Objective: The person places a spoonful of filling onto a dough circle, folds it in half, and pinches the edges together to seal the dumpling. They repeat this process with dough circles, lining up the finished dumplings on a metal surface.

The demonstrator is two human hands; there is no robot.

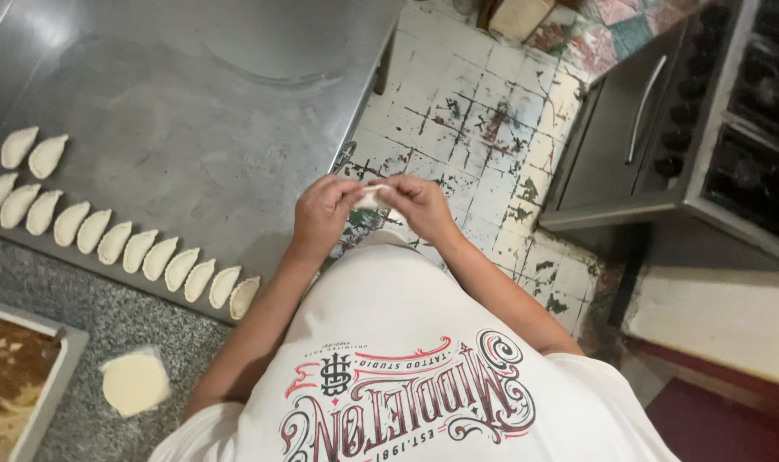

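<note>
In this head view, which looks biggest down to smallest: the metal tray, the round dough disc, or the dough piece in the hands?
1. metal tray
2. round dough disc
3. dough piece, mostly hidden by the fingers, so its size is unsure

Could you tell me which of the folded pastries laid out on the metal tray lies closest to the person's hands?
The pale folded half-moon pastry at the right end of the long front row on the grey metal tray; all others lie further left of the left hand and right hand.

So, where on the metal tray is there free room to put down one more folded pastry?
The grey metal tray is bare above the rows of pale folded pastries, up to its far edge. Its near-left edge is crowded. Both hands, left and right, pinch a dough piece.
</note>
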